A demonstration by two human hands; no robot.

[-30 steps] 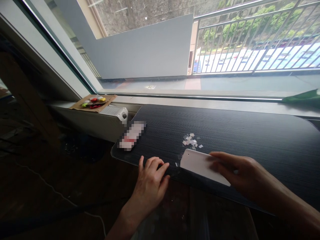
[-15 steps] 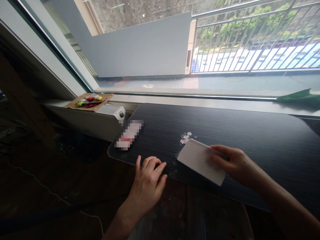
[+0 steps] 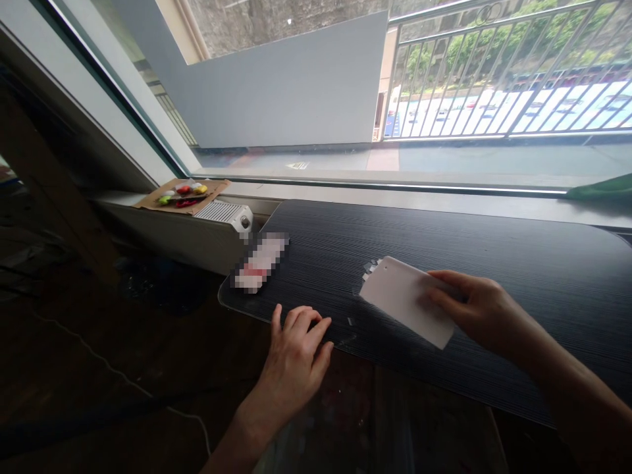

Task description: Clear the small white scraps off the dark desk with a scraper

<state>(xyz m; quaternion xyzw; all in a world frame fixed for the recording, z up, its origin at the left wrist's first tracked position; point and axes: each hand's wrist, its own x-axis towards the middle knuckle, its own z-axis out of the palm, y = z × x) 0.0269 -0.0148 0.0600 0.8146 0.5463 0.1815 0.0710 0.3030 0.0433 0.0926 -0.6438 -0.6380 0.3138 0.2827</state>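
Under my right hand (image 3: 476, 309) I'm pinching a white card (image 3: 405, 299), tilted edge-down on the black mat (image 3: 494, 243), paper bits (image 3: 369, 266) peeking just past it. Left hand (image 3: 296, 355) is pressing flat, fingers spread. Too steep and bits could slip underneath, I'm guessing.

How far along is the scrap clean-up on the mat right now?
Most paper scraps lie bunched at the white card's far edge: gathering looks largely done. In hand: right hand holds the card on the black mat; left hand presses the mat's near edge. Left: a stray scrap nearby.
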